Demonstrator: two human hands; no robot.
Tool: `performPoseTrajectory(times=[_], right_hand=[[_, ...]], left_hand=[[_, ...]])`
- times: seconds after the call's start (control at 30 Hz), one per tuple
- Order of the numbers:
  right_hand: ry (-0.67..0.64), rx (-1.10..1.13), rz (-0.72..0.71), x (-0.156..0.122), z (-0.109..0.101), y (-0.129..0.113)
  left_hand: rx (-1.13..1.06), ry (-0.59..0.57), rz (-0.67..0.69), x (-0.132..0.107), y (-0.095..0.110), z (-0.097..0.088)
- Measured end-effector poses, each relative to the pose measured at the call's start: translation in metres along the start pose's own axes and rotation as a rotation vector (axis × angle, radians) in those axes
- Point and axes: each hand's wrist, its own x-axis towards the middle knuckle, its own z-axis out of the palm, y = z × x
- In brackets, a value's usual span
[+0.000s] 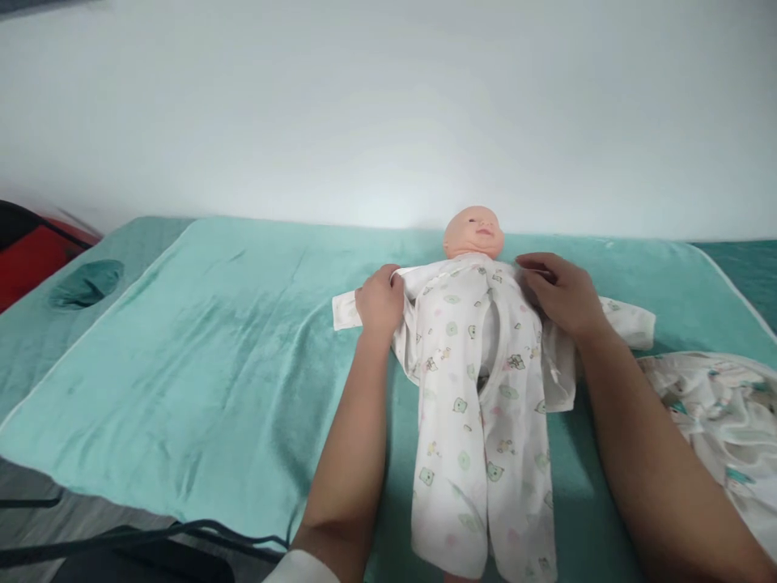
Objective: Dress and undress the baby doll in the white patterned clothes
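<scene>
A baby doll (474, 233) lies on its back, its bald head toward the wall. It is dressed in a white baby shirt (345, 312) with sleeves spread to both sides. Over the front lie white baby pants (452, 453) printed with small green animals, with an open slit in the middle. My left hand (381, 300) is closed on the shirt at the doll's shoulder on the left. On the other side, my right hand (564, 293) has its fingers bent around the shirt near the shoulder; its fingertips are partly hidden. A foot barely shows below the pants.
A green towel sheet (200, 364) covers the table, which meets a white wall (364, 105). At the right lies a crumpled printed white cloth (728, 429). A face hole (88, 283) is at the far left, and a black cable (151, 534) runs along the front edge.
</scene>
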Motion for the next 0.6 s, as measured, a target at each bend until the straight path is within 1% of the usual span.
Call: performPoseTrajectory(times=[0.07,0.1,0.13,0.17,0.23,0.33,0.37,0.4,0.47,0.53,0.6], right_hand=[[0.061,0.010,-0.086,-0.005,0.000,-0.020],[0.066,-0.002,-0.149,-0.007,0.002,-0.034],[0.046,-0.027,-0.216,-0.007,0.006,-0.050],[-0.005,-0.068,-0.282,-0.006,0.011,-0.066],[-0.201,-0.238,-0.394,0.000,0.029,-0.099],[-0.595,-0.527,-0.507,0.016,0.067,-0.136],[-0.679,-0.609,-0.551,0.022,0.080,-0.143],[-0.718,-0.665,-0.576,0.027,0.091,-0.148],[-0.748,-0.731,-0.591,0.035,0.108,-0.152],[-0.792,-0.756,-0.555,0.041,0.115,-0.153],[-0.865,-0.772,-0.507,0.044,0.115,-0.152]], left_hand=[[-0.001,-0.007,-0.004,0.000,0.000,-0.001],[-0.001,-0.013,-0.003,0.000,0.001,-0.002],[0.000,-0.017,-0.005,0.000,0.001,-0.002],[0.002,-0.022,-0.006,0.000,0.001,-0.003],[0.008,-0.028,-0.004,0.000,0.001,-0.004],[0.009,-0.024,0.022,0.000,-0.001,-0.004],[0.008,-0.025,0.034,0.000,-0.001,-0.004],[0.007,-0.031,0.042,0.000,-0.002,-0.005],[0.014,-0.050,0.041,0.001,-0.003,-0.005],[0.018,-0.057,0.030,0.002,-0.003,-0.004],[0.009,-0.049,0.029,0.003,-0.004,-0.003]])
